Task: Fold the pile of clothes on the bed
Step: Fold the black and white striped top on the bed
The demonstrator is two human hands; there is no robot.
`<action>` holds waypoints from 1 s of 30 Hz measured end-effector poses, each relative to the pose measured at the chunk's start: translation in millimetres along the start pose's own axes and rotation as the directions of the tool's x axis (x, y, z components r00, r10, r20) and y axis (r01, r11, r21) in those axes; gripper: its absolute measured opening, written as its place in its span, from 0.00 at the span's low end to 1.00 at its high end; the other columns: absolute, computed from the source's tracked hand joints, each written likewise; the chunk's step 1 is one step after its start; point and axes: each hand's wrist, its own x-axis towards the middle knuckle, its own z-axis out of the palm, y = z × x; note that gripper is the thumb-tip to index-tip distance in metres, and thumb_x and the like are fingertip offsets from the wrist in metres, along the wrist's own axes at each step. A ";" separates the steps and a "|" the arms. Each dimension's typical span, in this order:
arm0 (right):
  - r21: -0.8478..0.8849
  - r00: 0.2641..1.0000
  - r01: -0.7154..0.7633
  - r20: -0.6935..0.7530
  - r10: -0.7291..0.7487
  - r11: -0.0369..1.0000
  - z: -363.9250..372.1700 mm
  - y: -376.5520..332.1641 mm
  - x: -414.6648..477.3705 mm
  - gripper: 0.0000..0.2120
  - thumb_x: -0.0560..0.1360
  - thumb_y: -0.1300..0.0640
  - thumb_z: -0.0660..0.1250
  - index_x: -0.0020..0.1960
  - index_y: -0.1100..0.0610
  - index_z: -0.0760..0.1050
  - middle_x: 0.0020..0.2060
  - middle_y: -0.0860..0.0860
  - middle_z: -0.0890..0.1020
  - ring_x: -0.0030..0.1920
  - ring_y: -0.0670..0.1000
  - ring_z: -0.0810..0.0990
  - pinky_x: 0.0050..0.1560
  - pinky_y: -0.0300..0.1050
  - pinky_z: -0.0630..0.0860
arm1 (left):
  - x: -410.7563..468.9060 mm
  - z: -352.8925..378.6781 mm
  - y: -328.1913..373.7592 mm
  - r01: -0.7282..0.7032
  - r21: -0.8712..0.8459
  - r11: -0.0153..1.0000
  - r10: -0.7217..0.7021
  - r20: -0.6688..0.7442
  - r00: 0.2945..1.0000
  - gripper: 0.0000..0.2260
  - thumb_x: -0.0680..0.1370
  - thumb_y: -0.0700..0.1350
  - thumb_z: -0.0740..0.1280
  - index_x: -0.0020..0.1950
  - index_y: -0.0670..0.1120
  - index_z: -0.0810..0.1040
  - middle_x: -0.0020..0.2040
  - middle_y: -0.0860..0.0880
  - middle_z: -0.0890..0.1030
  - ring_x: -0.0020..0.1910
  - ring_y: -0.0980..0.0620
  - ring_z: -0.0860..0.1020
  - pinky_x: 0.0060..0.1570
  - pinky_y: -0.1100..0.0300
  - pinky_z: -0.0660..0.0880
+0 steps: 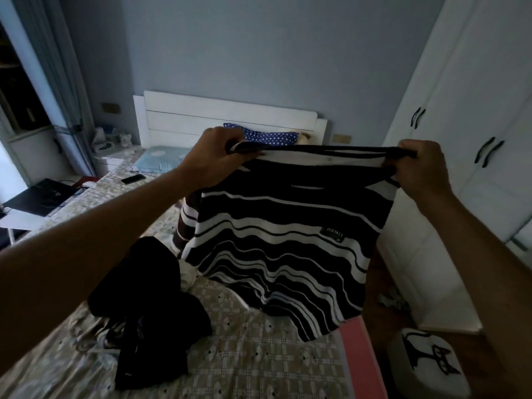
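Item in hand: one striped top [282, 240], dark with wavy white bands and a small label patch on one side, held up over the bed [259, 355] and hanging free, its lower hem at or just above the bedcover (from here I cannot tell which). Left grip [213, 156]: fingers curled round one upper corner of the top. Right grip [420, 168]: pinching the opposite upper corner, the top edge drawn taut between the two. Step, by my judgement: opening out and squaring the garment ahead of its first fold, with no fold made in it yet. The next move would call for laying it flat on the bare patch of checked bedcover below, both corners level so the body does not twist, then bringing the sides in. Left to fold: a heap of dark clothes [149, 306] on the bed to the left of the top, a brown-and-white striped piece [187, 226] partly behind it, and a bit of pale cloth [188, 273] between them. Task early, I would say, with no finished stack in sight. Containers: a white wardrobe [475, 110] along the right wall, doors closed, contents hidden; no basket or box visible on the bed. Also present: a dotted blue pillow [270, 136] by the headboard [230, 116], a phone [133, 178] on the bedcover, and a laptop [40, 197] on the counter [26, 220] at far left.
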 end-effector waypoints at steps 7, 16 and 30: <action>0.057 0.981 -0.034 0.192 0.022 0.998 -11.4 15.5 5.9 0.15 0.77 0.58 0.68 0.34 0.59 0.70 0.30 0.55 0.70 0.32 0.48 0.70 0.34 0.44 0.62 | 1.3 -26.4 -4.3 -0.277 0.389 0.879 0.254 0.109 0.961 0.10 0.81 0.56 0.59 0.42 0.55 0.64 0.32 0.60 0.65 0.29 0.53 0.67 0.33 0.59 0.63; 0.072 0.822 0.074 0.561 -0.102 0.995 -20.9 7.1 -9.9 0.19 0.70 0.50 0.73 0.48 0.67 0.81 0.39 0.56 0.82 0.39 0.47 0.78 0.43 0.36 0.74 | -13.1 -18.2 -20.1 0.097 0.183 0.978 -0.060 -0.197 0.979 0.17 0.85 0.47 0.57 0.38 0.43 0.72 0.30 0.51 0.71 0.31 0.51 0.70 0.31 0.69 0.65; -0.175 0.748 0.144 0.663 0.009 0.974 -45.6 29.5 -16.1 0.13 0.65 0.48 0.77 0.49 0.49 0.85 0.42 0.47 0.87 0.45 0.49 0.84 0.51 0.49 0.78 | -25.5 -35.5 -47.1 -0.225 0.311 0.923 0.158 0.227 0.961 0.12 0.79 0.60 0.62 0.44 0.53 0.76 0.34 0.53 0.79 0.32 0.55 0.79 0.32 0.57 0.76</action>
